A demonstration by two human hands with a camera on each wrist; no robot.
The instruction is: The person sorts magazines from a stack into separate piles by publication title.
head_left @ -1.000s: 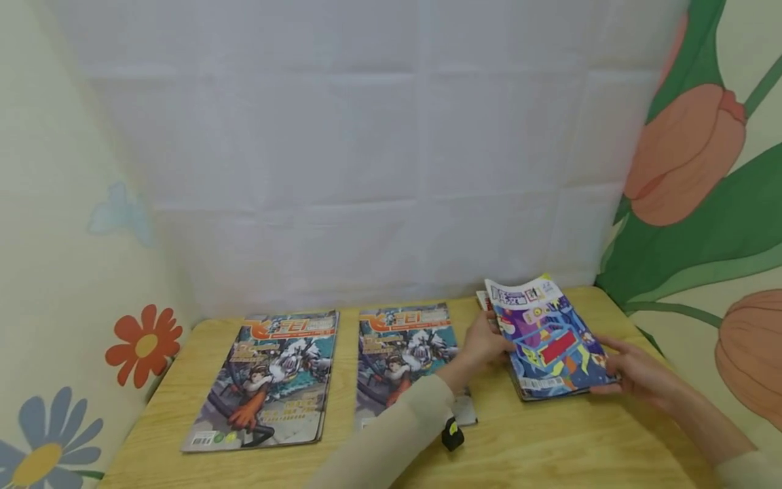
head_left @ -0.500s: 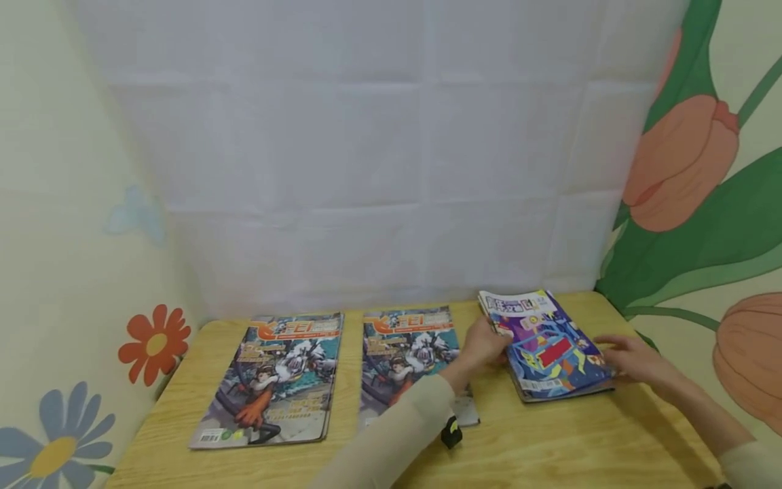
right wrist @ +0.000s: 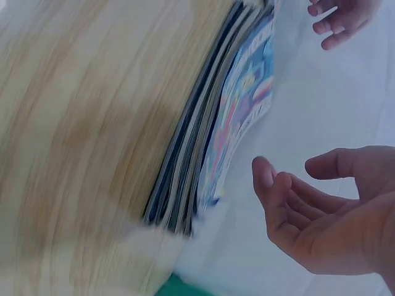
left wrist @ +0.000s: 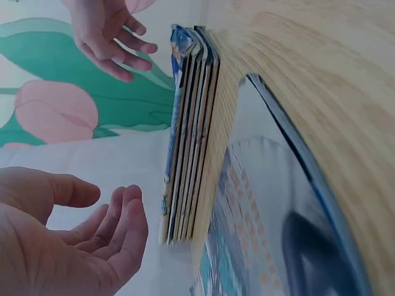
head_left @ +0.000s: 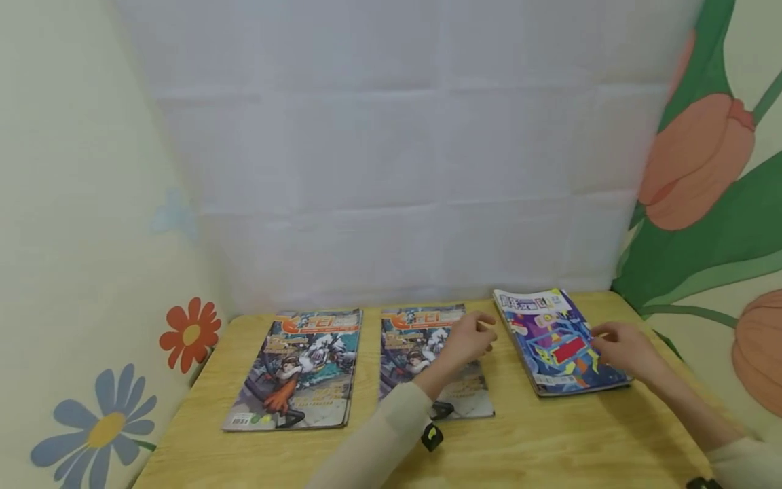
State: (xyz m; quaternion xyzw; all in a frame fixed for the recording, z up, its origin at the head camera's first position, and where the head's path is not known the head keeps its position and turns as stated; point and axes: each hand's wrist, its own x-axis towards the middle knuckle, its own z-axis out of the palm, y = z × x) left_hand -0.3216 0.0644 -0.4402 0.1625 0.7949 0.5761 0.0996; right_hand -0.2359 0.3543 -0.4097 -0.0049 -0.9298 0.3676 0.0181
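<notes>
A neat stack of magazines with a purple-blue cover [head_left: 544, 339] lies at the right end of the wooden table; in the left wrist view its layered edges [left wrist: 190, 135] show several copies. My left hand [head_left: 467, 339] hovers left of that stack, over the middle magazines [head_left: 467, 392], fingers loosely bent and holding nothing. Above the stack's right edge, my right hand [head_left: 629, 350] is raised with relaxed, curved fingers. A gap separates the right hand [right wrist: 327, 213] from the stack in the right wrist view.
Another magazine pile [head_left: 299, 373] with a matching comic-style cover lies at the table's left. White sheeting [head_left: 391, 170] hangs behind the wooden table [head_left: 519, 441]. Painted flower walls stand close on both sides.
Both hands have let go of the purple-cover stack. It now lies flat, its top cover settled. My left hand has drawn away leftward; the right has lifted slightly. The head view has shifted left.
</notes>
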